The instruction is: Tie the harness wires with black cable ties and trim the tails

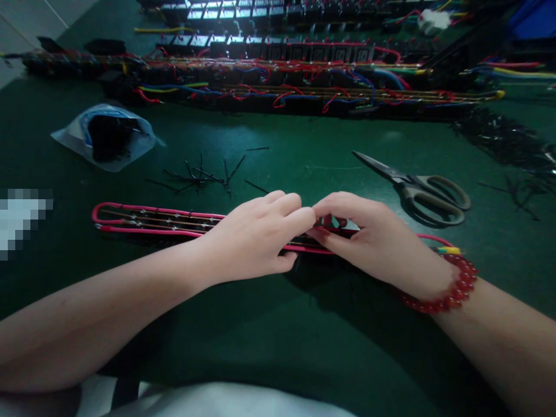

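A long narrow strip (169, 222) edged with red wire lies across the green table, with metal rails and solder points along its top. Over its middle, my left hand (256, 237) has its fingers curled, the thumb beside the strip's near edge. My right hand (360, 231), with a red bead bracelet at the wrist, is pinched above the strip and meets the left fingertips. What the fingertips hold is too small and hidden to make out. Past the right hand, a red wire and a yellow-green wire end (449, 251) stick out.
Scissors (412, 188) lie behind my right hand. Loose black ties (200, 176) and an open plastic bag (113, 136) of them are at the back left. Wired strips (260, 75) span the back. A dark pile (499, 136) lies at the right.
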The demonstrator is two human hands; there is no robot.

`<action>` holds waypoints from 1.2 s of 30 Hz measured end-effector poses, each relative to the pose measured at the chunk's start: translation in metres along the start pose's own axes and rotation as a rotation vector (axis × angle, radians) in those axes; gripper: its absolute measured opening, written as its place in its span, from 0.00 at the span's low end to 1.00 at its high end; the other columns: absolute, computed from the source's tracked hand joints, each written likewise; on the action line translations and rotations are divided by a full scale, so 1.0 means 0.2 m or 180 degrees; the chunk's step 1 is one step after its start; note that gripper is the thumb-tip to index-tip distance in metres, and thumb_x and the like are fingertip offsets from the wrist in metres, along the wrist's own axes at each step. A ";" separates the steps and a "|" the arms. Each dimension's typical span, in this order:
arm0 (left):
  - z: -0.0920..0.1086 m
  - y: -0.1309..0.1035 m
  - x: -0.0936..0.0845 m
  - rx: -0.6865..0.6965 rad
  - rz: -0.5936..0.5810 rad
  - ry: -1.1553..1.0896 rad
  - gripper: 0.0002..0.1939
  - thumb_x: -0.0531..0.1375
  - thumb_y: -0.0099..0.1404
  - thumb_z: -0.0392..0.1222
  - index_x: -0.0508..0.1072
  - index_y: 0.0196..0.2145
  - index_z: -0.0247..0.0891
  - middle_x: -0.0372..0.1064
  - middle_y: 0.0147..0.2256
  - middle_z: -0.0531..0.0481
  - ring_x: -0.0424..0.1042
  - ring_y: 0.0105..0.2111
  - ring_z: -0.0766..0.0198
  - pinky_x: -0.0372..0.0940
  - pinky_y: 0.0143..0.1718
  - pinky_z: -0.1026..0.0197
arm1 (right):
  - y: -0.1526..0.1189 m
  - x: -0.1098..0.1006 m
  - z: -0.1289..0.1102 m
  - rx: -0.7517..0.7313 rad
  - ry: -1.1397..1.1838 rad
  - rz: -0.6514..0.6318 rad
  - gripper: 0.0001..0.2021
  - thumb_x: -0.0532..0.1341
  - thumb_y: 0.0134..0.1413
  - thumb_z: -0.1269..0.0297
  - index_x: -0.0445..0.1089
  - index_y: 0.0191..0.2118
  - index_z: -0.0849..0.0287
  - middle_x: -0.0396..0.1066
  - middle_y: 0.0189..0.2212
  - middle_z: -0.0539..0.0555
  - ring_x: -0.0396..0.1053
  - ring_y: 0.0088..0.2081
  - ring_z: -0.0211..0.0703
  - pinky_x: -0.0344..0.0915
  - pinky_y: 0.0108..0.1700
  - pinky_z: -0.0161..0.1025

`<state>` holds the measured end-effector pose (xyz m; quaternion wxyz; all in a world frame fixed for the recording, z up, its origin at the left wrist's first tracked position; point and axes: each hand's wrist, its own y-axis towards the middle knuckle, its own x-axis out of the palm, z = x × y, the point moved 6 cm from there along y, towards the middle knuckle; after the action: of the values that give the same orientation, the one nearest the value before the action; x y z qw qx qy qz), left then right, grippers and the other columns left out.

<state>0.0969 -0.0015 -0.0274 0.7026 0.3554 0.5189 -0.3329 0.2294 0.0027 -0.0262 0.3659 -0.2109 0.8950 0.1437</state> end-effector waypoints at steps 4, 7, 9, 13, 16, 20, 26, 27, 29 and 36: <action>0.00 0.00 -0.01 -0.0011 0.0072 -0.0062 0.12 0.57 0.61 0.34 0.61 0.42 0.39 0.63 0.37 0.49 0.64 0.38 0.59 0.62 0.37 0.59 | 0.00 0.00 0.01 -0.0022 0.0019 0.0016 0.06 0.60 0.55 0.68 0.74 0.35 0.52 0.77 0.36 0.52 0.74 0.37 0.46 0.69 0.39 0.43; 0.00 -0.01 0.00 -0.0028 0.0096 -0.0057 0.11 0.57 0.62 0.35 0.60 0.42 0.39 0.63 0.37 0.49 0.64 0.38 0.59 0.62 0.36 0.59 | 0.00 -0.01 0.01 0.0023 0.0013 0.0070 0.06 0.61 0.53 0.68 0.74 0.37 0.53 0.77 0.35 0.51 0.73 0.36 0.45 0.69 0.39 0.43; 0.00 -0.01 0.00 -0.0043 0.0109 -0.0056 0.10 0.57 0.63 0.36 0.60 0.42 0.39 0.63 0.38 0.49 0.64 0.38 0.59 0.62 0.37 0.59 | -0.01 -0.01 0.01 0.0098 0.0043 0.0084 0.08 0.62 0.53 0.68 0.74 0.39 0.52 0.77 0.36 0.50 0.73 0.36 0.45 0.69 0.38 0.42; -0.01 -0.01 0.00 -0.0046 0.0132 -0.0036 0.11 0.59 0.65 0.38 0.60 0.42 0.39 0.64 0.39 0.49 0.65 0.39 0.59 0.63 0.38 0.59 | -0.01 -0.01 0.01 0.0169 0.0118 0.0051 0.09 0.62 0.54 0.67 0.73 0.41 0.51 0.78 0.37 0.49 0.74 0.36 0.45 0.69 0.37 0.41; 0.00 -0.01 0.00 -0.0010 0.0162 0.0023 0.12 0.60 0.65 0.39 0.60 0.42 0.39 0.64 0.39 0.49 0.65 0.39 0.59 0.63 0.38 0.59 | 0.00 -0.01 0.01 0.0161 0.0064 0.0052 0.08 0.63 0.53 0.66 0.73 0.40 0.52 0.78 0.36 0.50 0.74 0.35 0.44 0.69 0.35 0.41; 0.00 -0.01 0.00 0.0024 0.0154 0.0101 0.14 0.62 0.66 0.41 0.60 0.43 0.39 0.64 0.39 0.49 0.65 0.39 0.59 0.62 0.37 0.59 | 0.00 -0.01 0.01 0.0112 -0.0072 0.0049 0.07 0.63 0.55 0.64 0.73 0.41 0.54 0.77 0.36 0.51 0.73 0.34 0.44 0.68 0.33 0.40; 0.01 -0.01 0.00 0.0021 0.0165 0.0133 0.15 0.63 0.66 0.42 0.60 0.43 0.39 0.64 0.39 0.50 0.65 0.39 0.59 0.62 0.38 0.60 | 0.00 -0.01 0.01 0.0049 -0.0169 0.0017 0.08 0.62 0.56 0.65 0.73 0.41 0.57 0.78 0.37 0.53 0.72 0.34 0.43 0.68 0.32 0.40; 0.01 -0.01 0.00 0.0023 0.0169 0.0140 0.15 0.63 0.66 0.42 0.60 0.43 0.39 0.64 0.39 0.50 0.65 0.39 0.59 0.62 0.38 0.60 | 0.00 -0.01 0.01 0.0050 -0.0175 0.0014 0.08 0.63 0.56 0.65 0.74 0.41 0.57 0.78 0.37 0.53 0.72 0.34 0.43 0.67 0.32 0.39; 0.01 -0.01 0.00 0.0021 0.0174 0.0149 0.15 0.63 0.66 0.43 0.60 0.43 0.39 0.64 0.39 0.50 0.65 0.39 0.60 0.62 0.38 0.60 | 0.00 -0.01 0.00 0.0058 -0.0172 0.0007 0.07 0.63 0.56 0.65 0.74 0.41 0.57 0.78 0.37 0.53 0.72 0.33 0.43 0.67 0.31 0.39; 0.01 -0.01 0.00 0.0039 0.0127 0.0133 0.16 0.62 0.67 0.49 0.60 0.44 0.39 0.64 0.39 0.50 0.65 0.38 0.58 0.61 0.37 0.59 | 0.00 -0.01 0.01 0.0171 -0.0123 -0.0030 0.07 0.63 0.55 0.65 0.73 0.40 0.56 0.78 0.36 0.52 0.72 0.33 0.43 0.66 0.29 0.39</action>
<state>0.0962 -0.0051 -0.0270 0.6960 0.3768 0.5242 -0.3144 0.2312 0.0043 -0.0266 0.3894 -0.2024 0.8903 0.1220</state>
